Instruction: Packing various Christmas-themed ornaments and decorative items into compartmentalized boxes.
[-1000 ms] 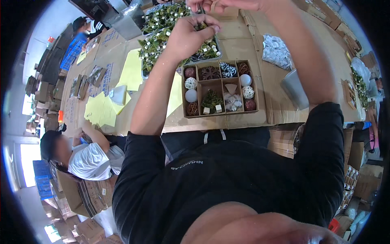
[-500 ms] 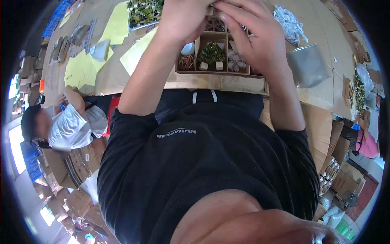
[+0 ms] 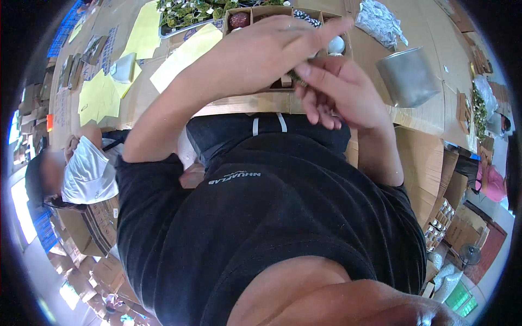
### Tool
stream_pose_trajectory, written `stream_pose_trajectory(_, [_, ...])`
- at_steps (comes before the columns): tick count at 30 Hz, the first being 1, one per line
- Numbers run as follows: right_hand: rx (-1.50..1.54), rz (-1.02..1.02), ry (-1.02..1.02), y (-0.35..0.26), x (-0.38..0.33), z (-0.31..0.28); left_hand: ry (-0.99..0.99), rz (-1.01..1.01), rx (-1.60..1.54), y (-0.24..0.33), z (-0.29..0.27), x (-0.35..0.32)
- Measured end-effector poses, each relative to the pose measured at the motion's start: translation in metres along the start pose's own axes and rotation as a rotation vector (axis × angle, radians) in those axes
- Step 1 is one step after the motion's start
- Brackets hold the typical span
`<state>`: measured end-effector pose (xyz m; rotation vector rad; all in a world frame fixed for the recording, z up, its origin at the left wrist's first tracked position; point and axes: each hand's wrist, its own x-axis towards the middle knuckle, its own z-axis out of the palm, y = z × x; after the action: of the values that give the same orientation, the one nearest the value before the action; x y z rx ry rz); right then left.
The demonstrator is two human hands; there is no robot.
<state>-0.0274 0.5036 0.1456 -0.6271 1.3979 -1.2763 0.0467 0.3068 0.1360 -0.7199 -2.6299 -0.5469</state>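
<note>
A cardboard box with dividers (image 3: 255,86) lies on the table before me, much of it under my hands. My left hand (image 3: 272,49) reaches across it, palm down, one finger stretched to the right. Just right of it, my right hand (image 3: 345,89) is turned partly palm up. Its thumb tip is against a dark green mossy piece (image 3: 297,79); whether that piece is gripped or sits in the box is unclear. Its lower fingers curl loosely and blur. Visible compartments hold a dark red ball (image 3: 239,20), a black-and-white patterned piece (image 3: 307,19) and a white ball (image 3: 336,44).
A tray of mossy pieces (image 3: 190,13) stands at the far left, with yellow sheets (image 3: 187,57) nearby. Crumpled paper (image 3: 378,24) and a grey metal container (image 3: 409,77) are on the right. Another person (image 3: 87,168) sits at left.
Both hands have come nearer to me from the box's far part. My left hand has spread across the box, and my right has turned its palm upward. More far compartments show.
</note>
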Motion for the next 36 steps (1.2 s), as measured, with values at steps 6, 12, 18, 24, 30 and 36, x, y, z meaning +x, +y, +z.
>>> stream_pose_trajectory(6, [0.536, 0.059, 0.05, 0.021, 0.009, 0.028, -0.185, 0.248, 0.324, -0.025, -0.008, 0.004])
stream_pose_trajectory(12, [0.714, 0.073, 0.183, 0.017, 0.021, 0.049, -0.276, -0.07, -0.087, -0.016, -0.086, -0.003])
stream_pose_trajectory(18, [0.72, 0.088, 0.166, 0.031, 0.031, 0.043, -0.459, 0.026, -0.124, -0.012, -0.036, -0.025])
stream_pose_trajectory(24, [0.776, 0.088, -0.024, 0.018, 0.006, 0.026, -0.402, 0.048, -0.063, -0.018, -0.013, -0.032])
stream_pose_trajectory(30, [-0.31, -0.415, 0.65, -0.006, -0.056, -0.043, -0.436, 0.016, -0.043, -0.012, -0.006, -0.036])
stream_pose_trajectory(36, [-1.362, 0.055, 1.329, 0.079, -0.089, -0.217, -0.452, -0.036, 0.013, -0.002, -0.008, -0.039])
